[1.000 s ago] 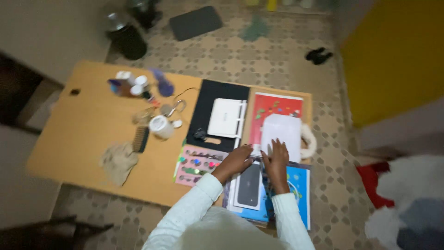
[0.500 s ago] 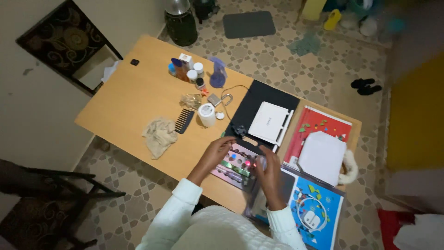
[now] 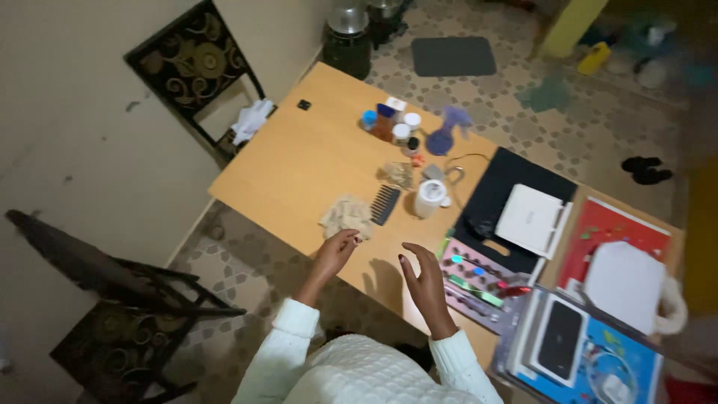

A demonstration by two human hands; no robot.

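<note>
Both hands hover over the near edge of the wooden tabletop, each with an empty grip. The left hand has its fingers loosely curled and apart, closed on nothing, with the fingertips just short of the crumpled beige cloth. The right hand is held upright with the fingers spread and slightly bent, casting a shadow on the bare wood beside it.

Taking the cloth as landmark: it lies near the tabletop's front edge, just beyond the left hand. A dark wide-toothed comb lies touching or nearly touching its right side. Further right of the comb stands a white cup. Beyond the cloth, toward the far edge, stands a cluster of small bottles and jars with a purple spray bottle beside them. Well to the right of the cloth lies a black folder carrying a white flat box, and nearer the person, a pink tray of coloured pieces, just right of the right hand. Past that lie a red booklet, a white envelope and a box showing a dark phone on a blue sheet.

To the left of the cloth, off the tabletop, a black patterned chair stands against the wall.
</note>
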